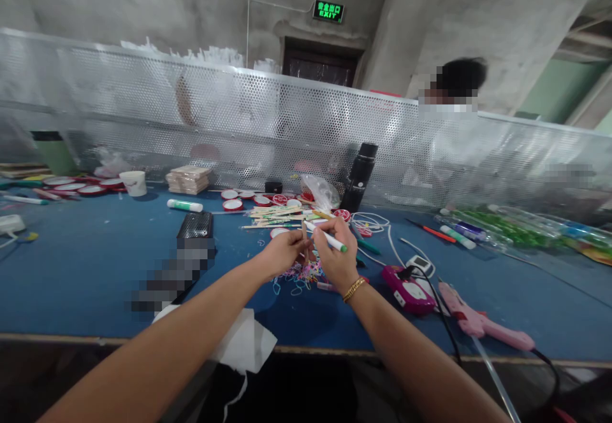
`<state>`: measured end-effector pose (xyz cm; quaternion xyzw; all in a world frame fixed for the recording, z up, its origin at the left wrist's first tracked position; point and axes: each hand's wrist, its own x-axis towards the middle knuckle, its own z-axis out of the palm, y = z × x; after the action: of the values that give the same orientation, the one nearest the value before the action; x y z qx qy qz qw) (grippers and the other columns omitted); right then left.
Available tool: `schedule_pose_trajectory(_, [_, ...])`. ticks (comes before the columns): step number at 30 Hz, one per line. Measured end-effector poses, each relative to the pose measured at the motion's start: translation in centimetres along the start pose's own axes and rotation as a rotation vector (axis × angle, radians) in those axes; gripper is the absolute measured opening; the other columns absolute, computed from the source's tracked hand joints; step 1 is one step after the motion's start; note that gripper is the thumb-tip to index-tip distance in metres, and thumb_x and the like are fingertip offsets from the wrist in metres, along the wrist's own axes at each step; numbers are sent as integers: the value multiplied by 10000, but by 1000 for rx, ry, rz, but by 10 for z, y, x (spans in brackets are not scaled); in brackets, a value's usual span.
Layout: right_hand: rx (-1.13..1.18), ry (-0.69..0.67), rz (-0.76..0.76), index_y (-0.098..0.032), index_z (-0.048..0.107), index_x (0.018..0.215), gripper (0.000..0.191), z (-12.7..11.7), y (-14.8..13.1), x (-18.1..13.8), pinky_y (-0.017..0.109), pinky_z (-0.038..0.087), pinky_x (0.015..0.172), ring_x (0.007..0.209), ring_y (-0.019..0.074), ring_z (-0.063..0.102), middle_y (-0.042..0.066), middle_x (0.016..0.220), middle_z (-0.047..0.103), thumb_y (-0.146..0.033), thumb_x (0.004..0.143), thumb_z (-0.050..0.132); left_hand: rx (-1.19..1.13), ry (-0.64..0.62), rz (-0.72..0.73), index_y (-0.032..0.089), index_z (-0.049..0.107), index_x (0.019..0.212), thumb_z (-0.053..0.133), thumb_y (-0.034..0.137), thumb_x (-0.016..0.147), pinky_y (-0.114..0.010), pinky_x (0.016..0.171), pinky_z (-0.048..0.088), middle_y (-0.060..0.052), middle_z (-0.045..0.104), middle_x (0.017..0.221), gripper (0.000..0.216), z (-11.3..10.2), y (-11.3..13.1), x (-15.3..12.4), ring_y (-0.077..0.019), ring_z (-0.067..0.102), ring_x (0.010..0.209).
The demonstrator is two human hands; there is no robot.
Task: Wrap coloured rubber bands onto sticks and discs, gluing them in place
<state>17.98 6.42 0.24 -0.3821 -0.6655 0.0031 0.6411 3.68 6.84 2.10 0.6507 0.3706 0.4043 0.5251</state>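
The table (95, 264) is covered in matt blue cloth. At its twelve o'clock edge stands a shiny perforated metal screen (239, 123). The glue gun (478, 324) at four o'clock is smooth pink plastic. The sticks (275, 217) look like pale bare wood. The flask (359, 178) is matt black. The right hand (337, 254) holds a smooth plastic pen (326, 237).

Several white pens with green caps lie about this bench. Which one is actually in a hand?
The pen in the right hand, held slanted above the coloured rubber bands. The others lie flat on the blue table: one by the wooden stack, one far right.
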Motion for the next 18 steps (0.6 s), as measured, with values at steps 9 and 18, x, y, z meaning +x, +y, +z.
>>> schedule_pose_trajectory(9, [1,-22,13,-217,547,769,99,0,-1,1,338,436,702,778,195,569,16,759,605,-264,855,562,3,-36,48,142,577,702,670,384,822,-242,555,451,-4,616,615,285,-2,-7,5,-103,555,502])
schedule_pose_trajectory(18, [-5,-2,-1,-217,546,768,89,0,0,0,334,433,701,779,193,569,14,761,604,-253,848,564,32,-20,32,140,579,702,651,361,836,-228,538,428,-6,623,631,268,-2,-4,3,-97,550,512])
